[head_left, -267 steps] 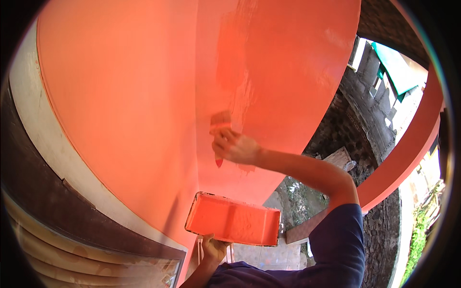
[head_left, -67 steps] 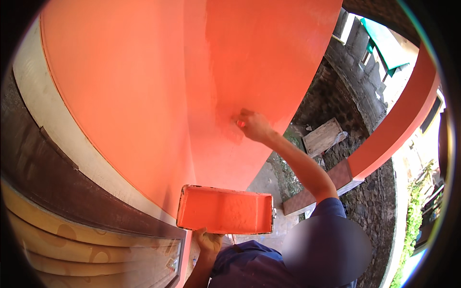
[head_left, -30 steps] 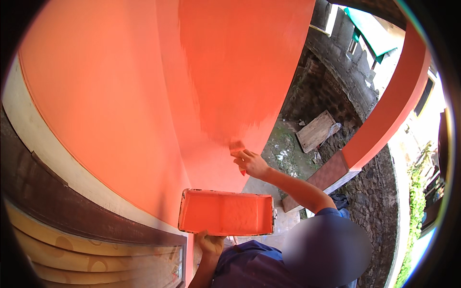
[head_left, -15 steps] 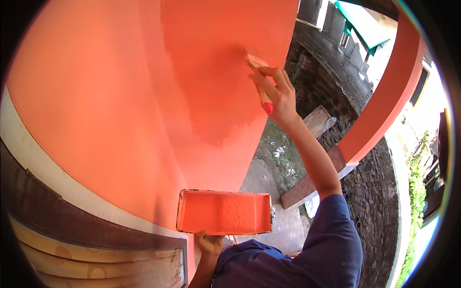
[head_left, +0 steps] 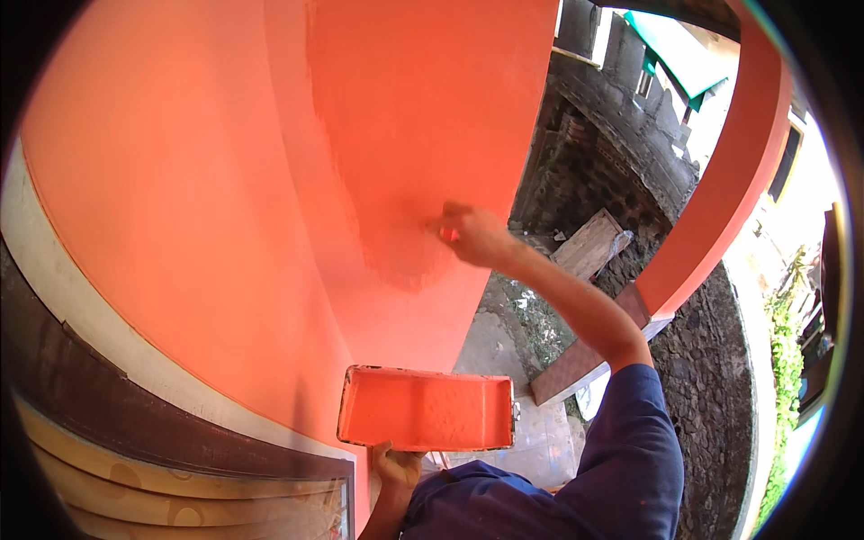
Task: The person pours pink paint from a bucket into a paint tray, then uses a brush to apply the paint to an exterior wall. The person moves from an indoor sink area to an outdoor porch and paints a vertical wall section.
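Note:
My right hand [head_left: 472, 236] is closed round a paintbrush [head_left: 449, 234]; the red end of its handle shows, while the bristles are blurred and mostly hidden against the wall. It works low on a darker, wet-looking orange patch [head_left: 396, 261] of the orange wall [head_left: 414, 108]. My left hand [head_left: 396, 465] grips the near edge of a rectangular paint tray [head_left: 427, 410], coated inside with orange paint and dark along its rim. The tray is held level in front of my body, below the patch.
To the left, a pale border [head_left: 108, 346] and a dark brown frame [head_left: 81, 346] run under the wall, beside a window with a yellowish curtain [head_left: 180, 504]. An orange pillar [head_left: 711, 216] rises at right before a stone wall [head_left: 702, 405]. A wooden board [head_left: 589, 245] lies behind my arm.
My right hand has swept the brush down and slightly left along the wall, from near its right edge to the lower patch. The tray has shifted slightly right and down.

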Demonstrator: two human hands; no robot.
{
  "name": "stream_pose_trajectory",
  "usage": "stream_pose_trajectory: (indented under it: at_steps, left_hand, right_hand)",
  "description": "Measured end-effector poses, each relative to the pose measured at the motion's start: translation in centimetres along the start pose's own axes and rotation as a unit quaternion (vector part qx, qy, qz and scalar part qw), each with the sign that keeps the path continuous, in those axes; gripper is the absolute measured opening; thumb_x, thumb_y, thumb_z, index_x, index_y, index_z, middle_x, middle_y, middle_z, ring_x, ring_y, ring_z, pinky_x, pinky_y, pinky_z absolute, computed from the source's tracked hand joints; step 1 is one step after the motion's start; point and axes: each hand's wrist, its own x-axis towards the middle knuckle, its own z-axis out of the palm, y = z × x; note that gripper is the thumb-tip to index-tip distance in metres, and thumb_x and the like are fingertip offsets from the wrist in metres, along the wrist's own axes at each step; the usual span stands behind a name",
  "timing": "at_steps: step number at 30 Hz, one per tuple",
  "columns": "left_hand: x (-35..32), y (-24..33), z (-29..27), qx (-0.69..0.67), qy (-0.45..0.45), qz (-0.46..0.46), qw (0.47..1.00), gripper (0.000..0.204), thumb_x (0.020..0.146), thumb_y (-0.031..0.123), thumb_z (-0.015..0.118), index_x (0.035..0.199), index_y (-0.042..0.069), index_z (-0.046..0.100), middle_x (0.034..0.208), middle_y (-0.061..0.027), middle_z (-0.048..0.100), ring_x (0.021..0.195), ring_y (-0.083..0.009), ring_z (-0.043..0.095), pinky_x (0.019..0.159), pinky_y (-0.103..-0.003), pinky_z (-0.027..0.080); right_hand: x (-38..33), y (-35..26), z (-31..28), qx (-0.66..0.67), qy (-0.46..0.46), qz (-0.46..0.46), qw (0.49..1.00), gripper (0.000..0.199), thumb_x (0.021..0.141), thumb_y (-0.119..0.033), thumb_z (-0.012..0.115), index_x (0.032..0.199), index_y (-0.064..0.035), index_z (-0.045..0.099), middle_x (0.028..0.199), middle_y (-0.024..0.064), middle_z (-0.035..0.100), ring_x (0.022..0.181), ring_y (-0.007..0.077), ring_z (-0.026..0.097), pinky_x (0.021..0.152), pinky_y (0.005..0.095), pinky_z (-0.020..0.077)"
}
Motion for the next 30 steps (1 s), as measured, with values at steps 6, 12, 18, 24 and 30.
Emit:
stream_pose_trajectory:
  at_steps: [6, 12, 18, 24, 30]
  left_hand:
    - [0.0, -0.2, -1.7, -0.017, -0.008, 0.011, 1.0, 0.051, 0.087, 0.028, 0.066, 0.133, 0.01, 0.055, 0.116, -0.0081, 0.067, 0.093, -0.0255, 0.069, 0.063, -0.039, 0.056]
    - [0.1, -0.2, -1.9, -0.024, -0.017, 0.007, 1.0, 0.051, 0.086, 0.03, 0.067, 0.131, 0.01, 0.056, 0.117, -0.0072, 0.067, 0.091, -0.0248, 0.068, 0.062, -0.039, 0.054]
    - [0.9, -0.2, -2.8, -0.017, -0.068, -0.01, 0.998, 0.049, 0.086, 0.033, 0.068, 0.128, 0.01, 0.059, 0.116, -0.0073, 0.069, 0.095, -0.0266, 0.071, 0.067, -0.042, 0.061]
    - [0.6, 0.1, -2.1, 0.007, -0.039, 0.004, 0.999, 0.053, 0.086, 0.034, 0.068, 0.131, 0.009, 0.057, 0.117, -0.0081, 0.069, 0.094, -0.0261, 0.071, 0.067, -0.041, 0.061]
    - [-0.1, -0.6, -2.5, -0.014, -0.02, -0.009, 1.0, 0.057, 0.085, 0.034, 0.069, 0.134, 0.009, 0.054, 0.12, -0.0075, 0.067, 0.097, -0.0251, 0.07, 0.067, -0.041, 0.06]
  right_hand:
    - [7.6, -2.7, -17.8, -0.087, 0.301, -0.088, 0.946, 0.021, 0.085, -0.002, 0.067, 0.101, -0.0129, 0.073, 0.092, 0.0051, 0.063, 0.082, 0.0284, 0.067, 0.067, 0.0413, 0.0564]
    - [3.0, -1.2, -9.6, -0.275, 0.224, -0.17, 0.919, 0.028, 0.073, -0.011, 0.068, 0.101, -0.0069, 0.064, 0.132, 0.009, 0.06, 0.111, 0.0267, 0.062, 0.086, 0.0332, 0.0581]
    - [-7.2, -2.3, 4.3, -0.137, -0.095, -0.161, 0.973, 0.016, 0.083, -0.017, 0.068, 0.098, -0.0107, 0.068, 0.119, 0.0093, 0.061, 0.108, 0.0279, 0.063, 0.087, 0.0365, 0.0578]
    - [3.7, -2.2, -1.0, 0.008, -0.098, -0.018, 0.995, 0.016, 0.096, -0.02, 0.061, 0.094, -0.0074, 0.07, 0.11, 0.014, 0.063, 0.098, 0.0391, 0.065, 0.081, 0.0505, 0.0553]
    - [12.4, -5.3, -17.6, -0.133, 0.335, -0.104, 0.927, 0.012, 0.089, -0.008, 0.069, 0.1, -0.0114, 0.074, 0.087, 0.007, 0.063, 0.084, 0.0257, 0.069, 0.068, 0.0367, 0.0557]
